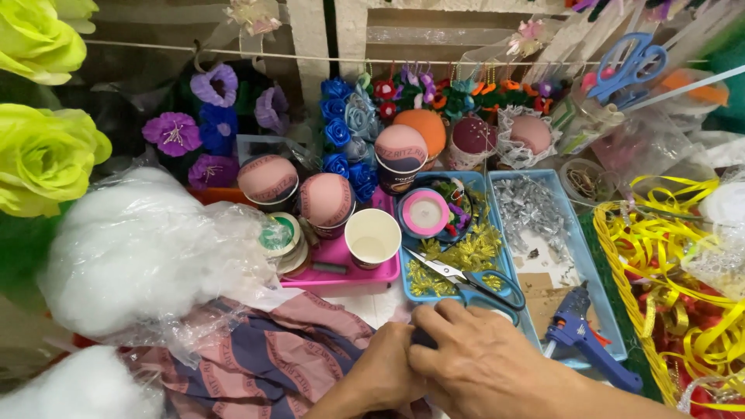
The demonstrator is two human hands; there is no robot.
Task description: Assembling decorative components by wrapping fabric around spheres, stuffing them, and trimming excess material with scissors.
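Below, both hands (434, 365) pinching striped fabric (272, 365), stripes running diagonally.

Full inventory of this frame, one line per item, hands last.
scissors: 1, blue handles, blue tray
glue gun: 1, blue, right of hands
paper cup: 1, white, empty, pink tray
stuffing bag: 1, white, left
fabric: 1, striped pink-navy, bottom
ribbon: heap, yellow, right basket
green roses: 2, far left
left hand: on fabric, beside right hand
right hand: pressing something dark at tray edge; grip hidden
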